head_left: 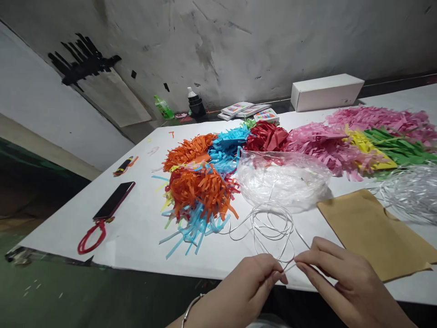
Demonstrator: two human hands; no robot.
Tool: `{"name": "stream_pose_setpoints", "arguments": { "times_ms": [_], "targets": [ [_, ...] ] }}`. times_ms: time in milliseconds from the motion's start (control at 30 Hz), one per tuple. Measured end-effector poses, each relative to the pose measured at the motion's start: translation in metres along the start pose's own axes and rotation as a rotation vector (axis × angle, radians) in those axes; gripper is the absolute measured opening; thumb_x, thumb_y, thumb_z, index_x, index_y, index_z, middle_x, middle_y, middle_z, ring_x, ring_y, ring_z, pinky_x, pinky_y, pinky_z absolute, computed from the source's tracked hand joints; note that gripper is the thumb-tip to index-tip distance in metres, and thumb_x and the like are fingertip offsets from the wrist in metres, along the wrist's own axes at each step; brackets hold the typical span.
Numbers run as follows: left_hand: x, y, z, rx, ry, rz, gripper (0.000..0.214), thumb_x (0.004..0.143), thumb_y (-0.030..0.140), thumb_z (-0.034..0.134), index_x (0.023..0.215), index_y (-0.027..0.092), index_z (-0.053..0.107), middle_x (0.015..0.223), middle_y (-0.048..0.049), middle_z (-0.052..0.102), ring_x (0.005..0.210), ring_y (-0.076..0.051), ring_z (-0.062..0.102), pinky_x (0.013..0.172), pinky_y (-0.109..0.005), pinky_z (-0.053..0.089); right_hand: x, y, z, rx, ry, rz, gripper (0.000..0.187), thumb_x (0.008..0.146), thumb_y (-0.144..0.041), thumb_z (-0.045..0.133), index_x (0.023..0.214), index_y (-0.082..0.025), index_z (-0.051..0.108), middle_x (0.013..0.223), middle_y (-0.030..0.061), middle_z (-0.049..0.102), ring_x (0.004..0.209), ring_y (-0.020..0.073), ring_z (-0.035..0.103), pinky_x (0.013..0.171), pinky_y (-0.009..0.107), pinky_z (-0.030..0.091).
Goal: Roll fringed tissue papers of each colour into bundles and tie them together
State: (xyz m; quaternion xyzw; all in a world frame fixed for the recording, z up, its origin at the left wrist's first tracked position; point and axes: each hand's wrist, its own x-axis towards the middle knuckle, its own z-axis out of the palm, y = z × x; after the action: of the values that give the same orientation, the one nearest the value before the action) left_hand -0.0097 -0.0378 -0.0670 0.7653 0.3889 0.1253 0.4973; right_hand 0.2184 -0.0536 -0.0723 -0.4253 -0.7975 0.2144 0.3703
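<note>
My left hand [251,284] and my right hand [341,282] meet at the near edge of the white table [136,228]. Both pinch a thin white string [269,223] between thumb and fingers, stretched short between them. The string runs up in loose loops toward a crumpled clear plastic bag [283,180]. A metal bangle sits on my left wrist. Just left of the loops lies a bundle of orange, blue and yellow paper fringe [196,196].
More fringe piles in orange, blue, red, pink, yellow and green [341,141] stretch across the table. A brown paper envelope [372,232] lies at right, silvery strands [413,191] beyond it. A phone with red strap [114,200], a white box [326,91] and small card packs [246,110] sit farther off.
</note>
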Motion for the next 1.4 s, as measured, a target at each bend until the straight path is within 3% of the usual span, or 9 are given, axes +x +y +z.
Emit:
{"name": "stream_pose_setpoints", "arguments": {
  "times_ms": [433, 633, 767, 900, 1033, 1100, 1167, 1267, 1400],
  "targets": [
    [-0.006, -0.004, -0.003, 0.088, -0.032, 0.119, 0.023, 0.096, 0.013, 0.039, 0.1, 0.018, 0.062, 0.093, -0.0051, 0.069, 0.08, -0.014, 0.061, 0.076, -0.021, 0.048, 0.006, -0.004, -0.002, 0.029, 0.018, 0.049, 0.015, 0.094, -0.018, 0.055, 0.083, -0.023, 0.064, 0.066, -0.0032, 0.056, 0.056, 0.0087, 0.056, 0.052, 0.02, 0.041],
    [-0.008, -0.009, -0.005, 0.132, -0.024, 0.252, 0.023, 0.093, 0.009, 0.039, 0.099, 0.019, 0.058, 0.09, -0.0056, 0.067, 0.078, -0.014, 0.06, 0.074, -0.022, 0.047, 0.01, 0.001, 0.001, 0.153, -0.037, 0.221, 0.019, 0.095, -0.027, 0.057, 0.078, -0.024, 0.066, 0.065, -0.0035, 0.058, 0.056, 0.0097, 0.055, 0.051, 0.021, 0.039],
    [-0.01, -0.014, -0.001, 0.079, 0.037, 0.335, 0.021, 0.095, 0.011, 0.038, 0.099, 0.018, 0.056, 0.088, -0.0062, 0.065, 0.078, -0.014, 0.058, 0.074, -0.022, 0.046, 0.006, 0.008, 0.014, 0.274, -0.085, 0.376, 0.024, 0.093, -0.036, 0.059, 0.074, -0.024, 0.067, 0.065, -0.0024, 0.059, 0.058, 0.0117, 0.053, 0.052, 0.023, 0.039],
    [-0.01, -0.018, 0.007, -0.066, 0.188, 0.306, 0.023, 0.103, 0.022, 0.037, 0.098, 0.019, 0.06, 0.082, -0.0034, 0.059, 0.075, -0.013, 0.054, 0.073, -0.022, 0.043, -0.001, 0.012, 0.042, 0.419, -0.103, 0.432, 0.029, 0.092, -0.039, 0.06, 0.07, -0.023, 0.069, 0.064, -0.0013, 0.056, 0.058, 0.013, 0.052, 0.053, 0.024, 0.04],
    [-0.001, -0.019, 0.013, -0.235, 0.292, 0.219, 0.033, 0.105, 0.036, 0.037, 0.09, 0.018, 0.061, 0.07, 0.0013, 0.049, 0.062, -0.01, 0.046, 0.067, -0.023, 0.04, -0.006, 0.013, 0.059, 0.318, 0.128, 0.269, 0.02, 0.093, -0.035, 0.059, 0.101, -0.027, 0.075, 0.093, 0.0047, 0.063, 0.083, 0.0175, 0.063, 0.07, 0.025, 0.051],
    [0.004, -0.017, 0.016, -0.258, 0.292, 0.186, 0.035, 0.104, 0.038, 0.039, 0.088, 0.017, 0.061, 0.068, 0.0023, 0.047, 0.059, -0.01, 0.043, 0.065, -0.023, 0.039, -0.006, 0.011, 0.058, 0.285, 0.239, 0.192, 0.028, 0.091, -0.031, 0.063, 0.117, -0.031, 0.071, 0.106, 0.0061, 0.063, 0.097, 0.0199, 0.063, 0.08, 0.027, 0.053],
    [0.009, -0.015, 0.018, -0.249, 0.271, 0.168, 0.036, 0.104, 0.04, 0.04, 0.087, 0.017, 0.061, 0.067, 0.0024, 0.048, 0.059, -0.01, 0.043, 0.066, -0.024, 0.039, -0.004, 0.006, 0.055, 0.335, 0.261, 0.177, 0.023, 0.09, -0.027, 0.065, 0.111, -0.031, 0.073, 0.095, 0.0038, 0.063, 0.088, 0.018, 0.064, 0.075, 0.026, 0.053],
    [0.013, -0.014, 0.018, -0.232, 0.259, 0.138, 0.038, 0.103, 0.043, 0.04, 0.087, 0.017, 0.063, 0.068, 0.0012, 0.051, 0.065, -0.012, 0.047, 0.068, -0.024, 0.04, 0.003, -0.002, 0.048, 0.469, 0.315, 0.231, 0.01, 0.089, -0.024, 0.065, 0.084, -0.026, 0.073, 0.077, 0.0009, 0.059, 0.072, 0.015, 0.06, 0.063, 0.023, 0.05],
    [0.013, -0.018, 0.007, -0.172, 0.262, 0.059, 0.04, 0.103, 0.044, 0.04, 0.085, 0.017, 0.064, 0.072, -0.0019, 0.057, 0.073, -0.015, 0.053, 0.07, -0.025, 0.041, 0.014, -0.004, 0.039, 0.642, 0.671, 0.396, 0.015, 0.083, -0.03, 0.073, 0.071, -0.022, 0.068, 0.075, 0.0007, 0.054, 0.068, 0.0137, 0.053, 0.058, 0.022, 0.046]
  ]
}}
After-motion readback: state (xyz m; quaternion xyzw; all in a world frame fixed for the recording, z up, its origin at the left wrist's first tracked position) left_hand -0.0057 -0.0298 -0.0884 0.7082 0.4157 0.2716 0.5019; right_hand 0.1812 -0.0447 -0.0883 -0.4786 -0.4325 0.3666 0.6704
